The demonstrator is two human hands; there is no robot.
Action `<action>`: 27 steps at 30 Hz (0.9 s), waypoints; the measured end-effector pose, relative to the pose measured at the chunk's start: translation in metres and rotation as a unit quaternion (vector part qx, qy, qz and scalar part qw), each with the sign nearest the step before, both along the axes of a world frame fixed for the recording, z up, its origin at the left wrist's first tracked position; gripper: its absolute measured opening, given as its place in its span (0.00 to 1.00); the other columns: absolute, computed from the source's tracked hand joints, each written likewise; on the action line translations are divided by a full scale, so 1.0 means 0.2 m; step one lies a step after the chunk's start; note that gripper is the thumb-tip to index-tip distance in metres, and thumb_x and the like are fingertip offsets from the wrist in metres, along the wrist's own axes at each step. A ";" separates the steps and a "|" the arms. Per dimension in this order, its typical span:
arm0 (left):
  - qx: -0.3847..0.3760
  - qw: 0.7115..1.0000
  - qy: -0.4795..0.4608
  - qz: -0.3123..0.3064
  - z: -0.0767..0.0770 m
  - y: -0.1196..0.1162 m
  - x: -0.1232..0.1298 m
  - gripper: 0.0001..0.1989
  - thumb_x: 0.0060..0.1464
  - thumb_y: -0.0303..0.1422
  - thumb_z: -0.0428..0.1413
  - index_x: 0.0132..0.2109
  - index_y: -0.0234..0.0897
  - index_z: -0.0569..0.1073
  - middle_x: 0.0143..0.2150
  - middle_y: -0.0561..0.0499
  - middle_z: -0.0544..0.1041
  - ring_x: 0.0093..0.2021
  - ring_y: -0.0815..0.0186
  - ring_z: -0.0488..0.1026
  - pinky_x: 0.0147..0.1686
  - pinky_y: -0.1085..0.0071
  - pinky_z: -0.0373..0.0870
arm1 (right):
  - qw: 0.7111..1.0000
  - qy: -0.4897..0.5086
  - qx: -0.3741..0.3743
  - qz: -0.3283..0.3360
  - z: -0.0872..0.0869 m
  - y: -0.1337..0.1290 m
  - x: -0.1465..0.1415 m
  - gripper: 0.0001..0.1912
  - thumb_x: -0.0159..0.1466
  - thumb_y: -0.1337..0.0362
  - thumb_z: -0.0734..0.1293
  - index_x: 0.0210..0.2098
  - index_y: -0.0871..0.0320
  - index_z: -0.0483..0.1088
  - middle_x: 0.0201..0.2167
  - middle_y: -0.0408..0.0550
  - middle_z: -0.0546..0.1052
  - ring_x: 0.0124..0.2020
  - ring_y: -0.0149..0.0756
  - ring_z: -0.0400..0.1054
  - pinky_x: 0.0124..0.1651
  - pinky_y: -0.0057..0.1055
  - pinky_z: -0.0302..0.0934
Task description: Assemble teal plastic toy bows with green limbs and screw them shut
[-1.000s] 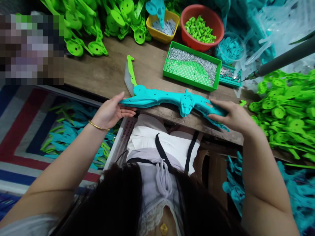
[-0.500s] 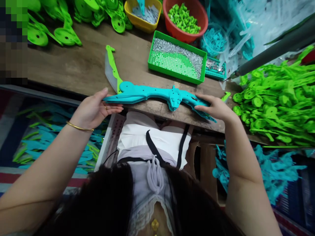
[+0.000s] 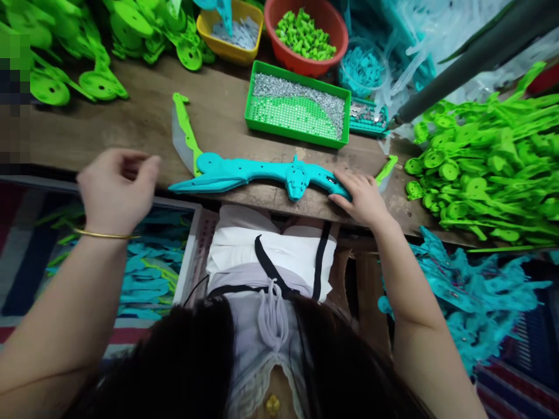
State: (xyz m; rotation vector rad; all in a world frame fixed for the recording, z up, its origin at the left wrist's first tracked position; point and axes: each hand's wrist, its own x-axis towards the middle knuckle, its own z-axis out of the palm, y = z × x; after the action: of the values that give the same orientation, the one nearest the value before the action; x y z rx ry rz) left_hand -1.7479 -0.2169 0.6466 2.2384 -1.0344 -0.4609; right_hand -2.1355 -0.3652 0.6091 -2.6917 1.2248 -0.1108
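A turquoise plastic toy bow point(image 3: 262, 169) lies along the front of the wooden bench, with a raised emblem near its middle. A bright green limb with a translucent grey blade point(image 3: 185, 137) sticks up at its left end. Another green limb point(image 3: 386, 170) shows past its right end. My right hand point(image 3: 361, 199) grips the bow's right part, fingers over the top and thumb at the near edge. Off the bow's left tip, my left hand point(image 3: 117, 191) hangs in the air, slightly blurred, its fingers loosely curled in with nothing visible in them.
Behind the bow stands a green tray point(image 3: 297, 137) of small metal screws. Beyond it are a yellow bin point(image 3: 231, 51) of grey parts and a red bowl point(image 3: 306, 61) of green pieces. Green parts point(image 3: 484, 174) pile up at right. A dark screwdriver-like tool point(image 3: 458, 73) hangs nearby.
My left hand has let go of the bow's left end, moved away leftward and curled its fingers. The bow now rests on the bench, still under my right hand. The view has shifted slightly.
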 end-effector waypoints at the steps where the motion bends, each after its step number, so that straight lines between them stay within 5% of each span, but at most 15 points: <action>1: -0.026 0.997 -0.074 -0.018 0.04 -0.05 -0.04 0.16 0.59 0.44 0.51 0.47 0.37 0.73 0.45 0.50 0.79 0.41 0.63 0.73 0.50 0.61 0.71 | 1.000 -0.002 -0.010 0.000 0.00 0.01 0.00 0.30 0.66 0.51 0.62 0.64 0.56 0.61 0.61 0.57 0.70 0.61 0.53 0.62 0.64 0.58 0.48; 3: -0.068 0.981 -0.120 -0.137 0.11 -0.20 -0.19 0.18 0.61 0.42 0.50 0.49 0.35 0.74 0.46 0.48 0.79 0.43 0.63 0.73 0.49 0.65 0.70 | 0.998 -0.050 -0.018 -0.019 0.02 0.02 -0.03 0.28 0.67 0.49 0.61 0.63 0.54 0.62 0.62 0.55 0.69 0.63 0.51 0.61 0.66 0.57 0.45; 5: -0.063 0.934 -0.137 -0.324 0.14 -0.40 -0.42 0.18 0.62 0.40 0.48 0.48 0.33 0.75 0.47 0.45 0.79 0.47 0.61 0.73 0.52 0.65 0.67 | 0.983 -0.153 -0.031 -0.092 0.03 0.00 -0.09 0.26 0.68 0.48 0.59 0.60 0.54 0.65 0.60 0.55 0.71 0.60 0.48 0.63 0.64 0.51 0.52; 9: -0.013 0.773 -0.178 -0.609 0.04 -0.76 -0.98 0.19 0.64 0.38 0.44 0.45 0.34 0.77 0.46 0.43 0.79 0.50 0.57 0.74 0.51 0.63 0.66 | 0.892 -0.280 -0.048 -0.353 -0.01 -0.02 -0.28 0.26 0.66 0.47 0.59 0.50 0.61 0.71 0.45 0.59 0.78 0.44 0.45 0.72 0.50 0.44 0.65; 11: 0.047 0.757 -0.207 -0.618 -0.03 -0.85 -1.19 0.24 0.66 0.41 0.40 0.44 0.31 0.77 0.46 0.39 0.79 0.49 0.54 0.75 0.48 0.61 0.68 | 0.860 -0.250 0.017 -0.444 -0.06 -0.01 -0.34 0.24 0.65 0.49 0.61 0.47 0.63 0.71 0.38 0.57 0.78 0.40 0.45 0.72 0.48 0.44 0.66; 14: 0.099 0.757 -0.251 -0.595 -0.11 -0.89 -1.34 0.28 0.66 0.45 0.37 0.48 0.30 0.75 0.48 0.35 0.78 0.50 0.48 0.75 0.44 0.59 0.69 | 0.842 -0.224 0.126 -0.474 -0.11 0.01 -0.34 0.22 0.65 0.50 0.61 0.48 0.61 0.70 0.34 0.53 0.78 0.38 0.45 0.72 0.48 0.45 0.65; 18: 0.115 0.733 -0.266 -0.616 -0.12 -0.86 -1.35 0.28 0.66 0.47 0.37 0.51 0.29 0.72 0.47 0.36 0.78 0.47 0.48 0.76 0.41 0.60 0.70 | 0.819 -0.314 0.192 -0.441 -0.12 0.01 -0.30 0.24 0.63 0.52 0.63 0.53 0.60 0.66 0.29 0.46 0.75 0.32 0.40 0.71 0.41 0.39 0.67; 21: 0.131 0.712 -0.279 -0.631 -0.09 -0.85 -1.35 0.30 0.66 0.47 0.35 0.47 0.29 0.72 0.42 0.36 0.79 0.44 0.48 0.77 0.39 0.60 0.69 | 0.744 -0.471 0.266 -0.392 -0.11 0.04 -0.30 0.32 0.61 0.51 0.66 0.61 0.56 0.58 0.28 0.40 0.74 0.29 0.35 0.71 0.33 0.33 0.67; 24: 0.132 0.706 -0.290 -0.632 -0.05 -0.86 -1.35 0.30 0.66 0.47 0.33 0.45 0.30 0.73 0.42 0.35 0.79 0.46 0.47 0.77 0.39 0.60 0.70 | 0.664 -0.559 0.296 -0.399 -0.09 0.11 -0.31 0.30 0.58 0.46 0.68 0.54 0.56 0.66 0.30 0.42 0.76 0.31 0.35 0.73 0.35 0.31 0.69; 27: 0.158 0.705 -0.296 -0.625 -0.02 -0.87 -1.35 0.30 0.66 0.47 0.32 0.47 0.29 0.71 0.40 0.35 0.79 0.44 0.46 0.78 0.38 0.59 0.70 | 0.655 -0.555 0.356 -0.370 -0.07 0.18 -0.30 0.22 0.57 0.48 0.71 0.42 0.57 0.72 0.31 0.44 0.79 0.36 0.35 0.74 0.42 0.33 0.69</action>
State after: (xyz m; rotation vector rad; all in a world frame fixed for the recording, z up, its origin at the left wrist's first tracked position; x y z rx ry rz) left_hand -2.0182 -0.3903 0.6429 1.5674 -3.0098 -0.4448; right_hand -2.1945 -0.3286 0.5948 -0.9001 1.3178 -0.9603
